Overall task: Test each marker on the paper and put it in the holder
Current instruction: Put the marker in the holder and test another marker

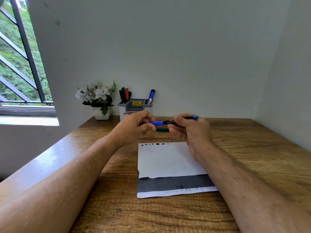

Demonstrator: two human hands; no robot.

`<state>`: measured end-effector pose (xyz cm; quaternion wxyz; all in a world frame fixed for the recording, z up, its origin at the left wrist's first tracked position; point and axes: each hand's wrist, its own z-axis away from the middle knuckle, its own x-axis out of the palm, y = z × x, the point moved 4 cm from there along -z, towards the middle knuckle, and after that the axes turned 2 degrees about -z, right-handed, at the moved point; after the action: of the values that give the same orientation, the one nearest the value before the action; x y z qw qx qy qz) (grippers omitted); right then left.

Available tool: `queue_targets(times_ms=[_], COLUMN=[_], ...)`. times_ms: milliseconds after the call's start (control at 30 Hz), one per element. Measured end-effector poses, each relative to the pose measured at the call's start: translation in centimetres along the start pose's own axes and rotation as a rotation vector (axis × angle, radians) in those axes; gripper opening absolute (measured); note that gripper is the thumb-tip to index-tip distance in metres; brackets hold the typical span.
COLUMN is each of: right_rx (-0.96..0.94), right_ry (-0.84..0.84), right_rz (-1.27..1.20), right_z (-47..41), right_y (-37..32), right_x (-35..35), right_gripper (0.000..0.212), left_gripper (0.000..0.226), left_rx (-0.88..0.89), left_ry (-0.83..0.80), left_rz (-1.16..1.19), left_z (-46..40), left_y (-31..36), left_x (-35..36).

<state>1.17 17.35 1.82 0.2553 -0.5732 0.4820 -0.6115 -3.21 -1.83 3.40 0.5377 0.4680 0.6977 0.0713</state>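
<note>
While left hand (134, 126) pinches blue cap end, right hand (188, 128) grips blue marker (165, 122) barrel above paper's (168, 158) far edge. Green marker (162, 129) lies beneath. Holder (134, 106) at 12 o'clock against wall; bare desk (252, 148) at 3.

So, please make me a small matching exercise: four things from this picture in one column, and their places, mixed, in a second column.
Things:
1. blue marker
2. green marker
3. flowers
4. paper

Places:
A. flat on the table, between the forearms
B. left of the holder, by the wall
C. held in both hands, left hand and right hand
D. lying on the table under the hands

Pairs: 1-C, 2-D, 3-B, 4-A
</note>
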Motion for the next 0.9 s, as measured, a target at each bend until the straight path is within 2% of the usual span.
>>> queue_targets(times_ms=[133, 233, 533, 733, 800, 900], right_rx=[-0.006, -0.030, -0.012, 0.013, 0.012, -0.010], right_ry=[0.034, 0.058, 0.044, 0.022, 0.025, 0.041], right_rz=[0.036, 0.071, 0.133, 0.185, 0.210, 0.267], right_z=[-0.2, -0.3, -0.4, -0.8, -1.0, -1.3], right_y=[0.1, 0.1, 0.0, 0.0, 0.0, -0.2], right_x=[-0.2, -0.6, -0.8, -1.1, -1.1, -1.0], right_gripper=[0.012, 0.018, 0.017, 0.019, 0.020, 0.020], left_gripper=[0.013, 0.013, 0.022, 0.020, 0.018, 0.020], left_rx=[0.001, 0.025, 0.015, 0.011, -0.017, -0.120], left_ry=[0.027, 0.025, 0.009, 0.009, 0.007, 0.093], left_rz=[0.028, -0.037, -0.086, -0.078, 0.010, 0.444], left_z=[0.1, 0.0, -0.3, -0.5, -0.5, -0.6], left_y=[-0.3, -0.1, 0.3, 0.1, -0.3, -0.9], left_x=[-0.2, 0.1, 0.6, 0.6, 0.8, 0.7])
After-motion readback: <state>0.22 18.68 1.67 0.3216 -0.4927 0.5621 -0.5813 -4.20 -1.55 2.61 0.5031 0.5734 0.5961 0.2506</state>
